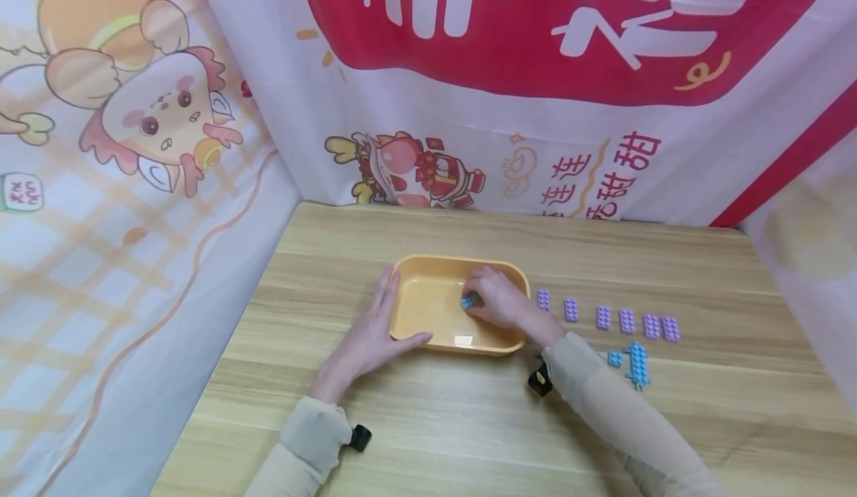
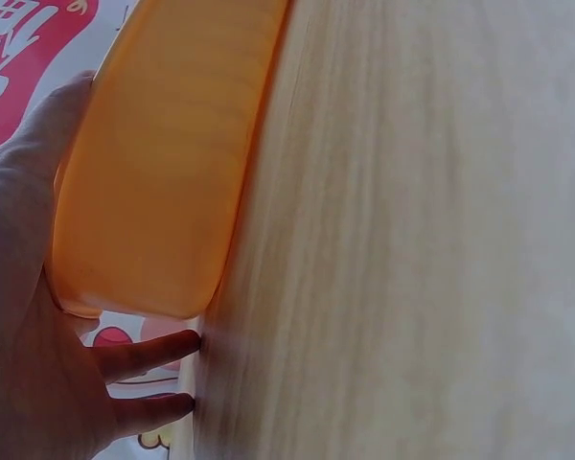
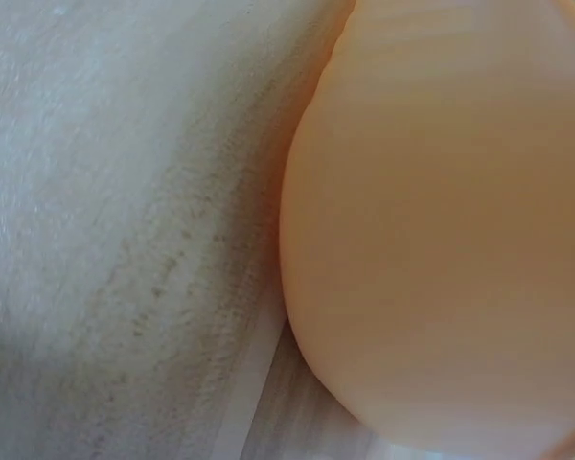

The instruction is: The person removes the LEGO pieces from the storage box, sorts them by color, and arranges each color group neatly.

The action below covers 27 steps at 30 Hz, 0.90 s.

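A shallow yellow-orange plastic tray (image 1: 428, 344) stands on the table. My left hand (image 1: 371, 337) steadies its left end, straight fingers along the side and thumb at the front rim. In the left wrist view, two spread fingers (image 2: 144, 356) of that hand extend past the tray's corner toward the table. Inside the tray's right half, my right hand (image 1: 494, 300) pinches a small blue toy brick (image 1: 466, 303), mostly covered by the fingertips. The right wrist view shows only the outer wall of the tray (image 3: 441, 249), with the hand out of sight.
Several purple toy bricks (image 1: 603, 318) lie in a loose row right of the tray. In front of them are a small blue brick (image 1: 614, 358) and a longer blue piece (image 1: 638, 364). The right sleeve (image 1: 602, 400) partly covers more blue pieces. Printed cloth (image 1: 415, 110) hangs behind the table.
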### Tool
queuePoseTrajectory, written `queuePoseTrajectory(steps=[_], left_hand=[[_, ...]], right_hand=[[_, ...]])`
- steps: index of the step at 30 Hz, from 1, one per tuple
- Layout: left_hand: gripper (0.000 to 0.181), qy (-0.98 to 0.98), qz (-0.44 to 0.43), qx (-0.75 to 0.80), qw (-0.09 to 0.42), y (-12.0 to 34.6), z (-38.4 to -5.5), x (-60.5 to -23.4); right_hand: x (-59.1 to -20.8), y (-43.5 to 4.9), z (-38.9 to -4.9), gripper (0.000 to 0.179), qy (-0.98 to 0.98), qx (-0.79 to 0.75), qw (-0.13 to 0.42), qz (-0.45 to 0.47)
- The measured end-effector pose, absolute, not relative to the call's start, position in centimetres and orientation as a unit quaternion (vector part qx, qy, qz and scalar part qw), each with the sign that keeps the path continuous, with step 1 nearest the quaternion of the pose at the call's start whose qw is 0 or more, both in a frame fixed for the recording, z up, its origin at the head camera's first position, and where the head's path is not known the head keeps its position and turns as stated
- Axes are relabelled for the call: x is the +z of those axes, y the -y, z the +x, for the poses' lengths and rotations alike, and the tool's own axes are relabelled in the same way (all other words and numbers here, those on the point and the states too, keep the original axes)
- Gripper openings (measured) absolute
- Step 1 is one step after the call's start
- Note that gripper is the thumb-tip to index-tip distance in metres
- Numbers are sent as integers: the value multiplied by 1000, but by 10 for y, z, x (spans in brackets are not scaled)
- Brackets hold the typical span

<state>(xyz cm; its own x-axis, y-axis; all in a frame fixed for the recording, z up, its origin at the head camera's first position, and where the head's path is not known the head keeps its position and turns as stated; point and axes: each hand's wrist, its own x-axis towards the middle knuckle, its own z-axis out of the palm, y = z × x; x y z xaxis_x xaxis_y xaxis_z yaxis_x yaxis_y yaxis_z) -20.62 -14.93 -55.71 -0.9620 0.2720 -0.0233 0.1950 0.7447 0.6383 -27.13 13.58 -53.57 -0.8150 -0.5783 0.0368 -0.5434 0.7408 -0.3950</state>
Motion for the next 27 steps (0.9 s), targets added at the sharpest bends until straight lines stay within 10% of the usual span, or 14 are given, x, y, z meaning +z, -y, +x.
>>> queuePoseTrajectory(steps=[27], left_hand=[[134,-933,123,331,63,149,-205,-557]], right_hand=[[-499,-160,-228,19,-878,-359,-5,-316]])
